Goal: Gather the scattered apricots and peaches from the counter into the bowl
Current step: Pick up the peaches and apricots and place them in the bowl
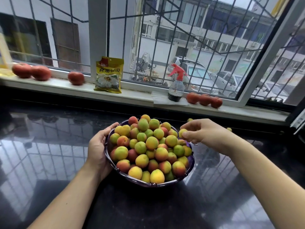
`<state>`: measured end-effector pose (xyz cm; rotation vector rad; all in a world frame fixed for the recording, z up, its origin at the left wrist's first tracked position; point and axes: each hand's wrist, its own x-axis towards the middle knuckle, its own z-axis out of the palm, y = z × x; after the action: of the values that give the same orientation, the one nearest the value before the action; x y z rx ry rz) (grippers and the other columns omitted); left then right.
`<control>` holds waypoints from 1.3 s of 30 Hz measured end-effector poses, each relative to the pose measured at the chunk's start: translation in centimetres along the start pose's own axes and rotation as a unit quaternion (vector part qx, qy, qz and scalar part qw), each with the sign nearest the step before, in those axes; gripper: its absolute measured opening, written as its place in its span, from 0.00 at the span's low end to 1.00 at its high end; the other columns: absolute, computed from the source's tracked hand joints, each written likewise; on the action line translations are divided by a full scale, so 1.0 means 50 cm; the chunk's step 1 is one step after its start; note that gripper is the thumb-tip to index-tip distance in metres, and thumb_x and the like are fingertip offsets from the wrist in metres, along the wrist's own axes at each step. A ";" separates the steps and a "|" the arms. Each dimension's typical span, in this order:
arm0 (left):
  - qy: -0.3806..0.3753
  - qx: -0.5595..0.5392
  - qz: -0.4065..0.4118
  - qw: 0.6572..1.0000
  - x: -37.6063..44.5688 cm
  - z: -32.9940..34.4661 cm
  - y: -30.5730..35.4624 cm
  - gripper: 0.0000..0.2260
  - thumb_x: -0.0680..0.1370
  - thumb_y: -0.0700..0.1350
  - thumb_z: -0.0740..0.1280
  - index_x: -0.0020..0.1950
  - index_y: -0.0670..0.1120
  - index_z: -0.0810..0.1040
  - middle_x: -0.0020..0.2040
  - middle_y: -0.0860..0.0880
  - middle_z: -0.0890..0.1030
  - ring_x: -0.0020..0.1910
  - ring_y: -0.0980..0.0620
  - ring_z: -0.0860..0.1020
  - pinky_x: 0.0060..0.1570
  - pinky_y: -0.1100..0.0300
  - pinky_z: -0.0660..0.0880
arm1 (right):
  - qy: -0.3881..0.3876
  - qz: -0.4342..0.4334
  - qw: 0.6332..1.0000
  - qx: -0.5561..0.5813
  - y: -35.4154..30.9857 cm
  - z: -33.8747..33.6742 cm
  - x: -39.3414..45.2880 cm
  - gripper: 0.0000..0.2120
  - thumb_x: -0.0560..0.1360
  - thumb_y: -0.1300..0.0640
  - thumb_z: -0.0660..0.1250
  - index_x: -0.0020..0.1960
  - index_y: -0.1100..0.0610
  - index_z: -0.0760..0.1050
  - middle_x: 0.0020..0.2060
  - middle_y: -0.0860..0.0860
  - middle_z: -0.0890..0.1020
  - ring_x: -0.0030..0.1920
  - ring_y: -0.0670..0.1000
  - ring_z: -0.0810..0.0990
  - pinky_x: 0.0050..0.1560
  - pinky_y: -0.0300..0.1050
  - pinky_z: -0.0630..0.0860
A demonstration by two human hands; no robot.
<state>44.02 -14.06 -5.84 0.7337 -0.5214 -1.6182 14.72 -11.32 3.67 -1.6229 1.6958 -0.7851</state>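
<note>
One purple bowl [149, 183] stands on the black counter [49, 162], about in the middle between its left and right ends and nearer to the back edge than to the front one. The bowl is heaped with fruits [149, 151] in yellow, green and red; they are too many and too much covered by each other to count exactly. Two more small fruits lie loose on the counter near the back edge, at the right: one [189, 120] just behind the right hand, and one [229, 129] further to the right, partly hidden by the wrist.

On the sill [66, 87] behind the counter there are six tomatoes: two [31, 71] touching at the left end, one [76, 78] alone beside them, and three [204, 100] in a row toward the right. Between these groups stand one yellow packet [109, 75] and one spray bottle [176, 85] with a red head.

The left hand [99, 146] lies against the left wall of the bowl, fingers curled around the rim, thumb on the near side. The right hand [200, 133] is raised just beside the right rim of the bowl, forearm coming from the lower right. Its thumb and fingertips pinch one small yellow apricot [182, 133], which is over the rim.
</note>
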 end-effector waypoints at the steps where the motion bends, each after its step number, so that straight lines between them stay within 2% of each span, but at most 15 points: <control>1: -0.001 0.002 0.001 1.000 0.000 -0.001 0.000 0.20 0.85 0.48 0.60 0.74 0.41 0.76 0.65 0.37 0.84 0.64 0.35 0.83 0.66 0.39 0.77 | -0.001 -0.002 1.000 -0.027 0.002 -0.003 -0.006 0.07 0.75 0.56 0.75 0.53 0.53 0.84 0.43 0.51 0.87 0.43 0.46 0.82 0.45 0.41 0.77; 4: -0.002 0.004 -0.001 1.000 -0.001 0.001 -0.002 0.20 0.85 0.48 0.60 0.74 0.42 0.76 0.65 0.37 0.84 0.63 0.35 0.83 0.65 0.40 0.78 | -0.003 -0.015 0.999 -0.051 0.012 0.003 -0.017 0.06 0.75 0.55 0.75 0.52 0.52 0.84 0.44 0.49 0.87 0.48 0.48 0.85 0.54 0.44 0.80; 7: -0.001 0.011 0.003 1.000 -0.002 0.004 -0.002 0.20 0.85 0.48 0.60 0.75 0.41 0.76 0.63 0.38 0.85 0.62 0.37 0.84 0.60 0.43 0.81 | 0.012 -0.025 0.999 -0.041 0.023 0.016 -0.015 0.05 0.75 0.56 0.75 0.51 0.53 0.85 0.45 0.50 0.87 0.51 0.52 0.85 0.59 0.52 0.81; 10: -0.004 0.018 0.005 1.000 -0.004 0.006 -0.001 0.20 0.85 0.47 0.60 0.74 0.41 0.77 0.62 0.38 0.86 0.60 0.38 0.85 0.57 0.44 0.83 | 0.016 -0.033 0.999 -0.033 0.031 0.016 -0.015 0.06 0.75 0.55 0.76 0.51 0.52 0.84 0.45 0.50 0.87 0.51 0.53 0.85 0.60 0.54 0.80; 16: -0.013 0.017 0.009 1.000 -0.001 0.004 -0.004 0.21 0.85 0.47 0.60 0.75 0.41 0.76 0.63 0.38 0.85 0.62 0.37 0.84 0.63 0.41 0.79 | 0.019 -0.034 0.999 -0.004 0.045 0.015 -0.011 0.11 0.77 0.51 0.73 0.59 0.50 0.81 0.48 0.48 0.87 0.52 0.47 0.84 0.57 0.47 0.81; 21: -0.010 0.011 0.005 1.000 0.002 0.001 -0.004 0.21 0.85 0.48 0.59 0.75 0.41 0.76 0.64 0.38 0.85 0.62 0.37 0.84 0.57 0.41 0.84 | -0.001 -0.048 0.998 0.041 0.057 0.008 -0.016 0.08 0.78 0.58 0.72 0.56 0.56 0.83 0.48 0.50 0.88 0.51 0.48 0.86 0.56 0.45 0.79; 24: -0.009 0.012 0.005 1.000 0.001 0.005 -0.005 0.20 0.85 0.47 0.60 0.74 0.42 0.77 0.61 0.39 0.86 0.60 0.38 0.85 0.53 0.44 0.86 | -0.003 -0.060 0.998 0.025 0.061 0.005 -0.013 0.07 0.77 0.58 0.73 0.55 0.54 0.83 0.48 0.50 0.88 0.53 0.50 0.85 0.59 0.48 0.80; 26: -0.009 0.011 0.006 1.000 -0.001 0.007 -0.005 0.20 0.85 0.47 0.60 0.74 0.42 0.78 0.60 0.40 0.87 0.59 0.39 0.86 0.54 0.44 0.85 | -0.014 -0.061 0.998 0.002 0.065 0.003 -0.007 0.08 0.77 0.55 0.74 0.55 0.52 0.83 0.49 0.49 0.87 0.54 0.51 0.85 0.60 0.51 0.80; 28: -0.011 0.008 0.005 1.000 -0.001 0.008 -0.005 0.20 0.84 0.46 0.61 0.74 0.42 0.77 0.61 0.40 0.86 0.60 0.38 0.86 0.56 0.43 0.85 | -0.025 -0.054 0.998 0.003 0.069 -0.002 -0.003 0.09 0.77 0.54 0.73 0.57 0.50 0.83 0.50 0.49 0.87 0.54 0.50 0.84 0.58 0.49 0.80; 30: -0.011 0.006 0.005 1.000 0.000 0.008 -0.005 0.20 0.84 0.47 0.61 0.74 0.42 0.78 0.61 0.39 0.86 0.60 0.38 0.85 0.57 0.42 0.84 | -0.024 -0.053 0.998 0.020 0.071 -0.012 0.002 0.09 0.79 0.53 0.71 0.58 0.51 0.82 0.50 0.49 0.87 0.52 0.48 0.84 0.52 0.44 0.81; 33: -0.008 0.003 0.004 1.000 0.004 0.003 -0.007 0.20 0.84 0.47 0.61 0.73 0.42 0.78 0.62 0.39 0.86 0.60 0.38 0.85 0.56 0.42 0.84 | 0.070 -0.025 0.992 0.105 0.102 -0.034 0.050 0.05 0.80 0.56 0.70 0.53 0.56 0.83 0.46 0.53 0.85 0.39 0.48 0.81 0.38 0.38 0.77; 35: -0.006 0.005 0.006 1.000 0.009 -0.001 -0.007 0.20 0.84 0.47 0.61 0.73 0.42 0.78 0.62 0.39 0.86 0.61 0.38 0.85 0.56 0.41 0.84 | 0.173 0.025 0.983 0.059 0.156 -0.048 0.125 0.04 0.79 0.59 0.69 0.47 0.54 0.81 0.44 0.57 0.84 0.35 0.50 0.80 0.36 0.42 0.78; 36: -0.006 0.007 0.007 1.000 0.011 -0.003 -0.008 0.20 0.84 0.47 0.61 0.73 0.42 0.78 0.62 0.39 0.86 0.61 0.38 0.85 0.57 0.41 0.84 | 0.209 0.056 0.976 -0.011 0.183 -0.052 0.165 0.04 0.77 0.59 0.68 0.46 0.52 0.80 0.45 0.56 0.85 0.37 0.52 0.82 0.40 0.46 0.81; 37: -0.006 0.009 0.007 1.000 0.014 -0.005 -0.008 0.20 0.85 0.47 0.61 0.73 0.42 0.78 0.63 0.39 0.85 0.62 0.37 0.85 0.59 0.40 0.83 | 0.223 0.079 0.968 -0.088 0.204 -0.053 0.201 0.06 0.75 0.57 0.66 0.48 0.50 0.80 0.48 0.56 0.85 0.43 0.55 0.85 0.47 0.51 0.82; 39: -0.004 0.012 0.009 1.000 0.016 -0.007 -0.008 0.20 0.84 0.48 0.60 0.73 0.42 0.79 0.64 0.38 0.85 0.63 0.36 0.84 0.65 0.38 0.79 | 0.214 0.089 0.945 -0.232 0.228 -0.046 0.265 0.16 0.74 0.56 0.64 0.61 0.50 0.78 0.59 0.58 0.79 0.57 0.63 0.81 0.59 0.54 0.78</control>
<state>43.95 -14.78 -6.52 0.7389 -0.5522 -1.6009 5.73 -24.01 -4.67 -1.6395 2.4515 -0.7173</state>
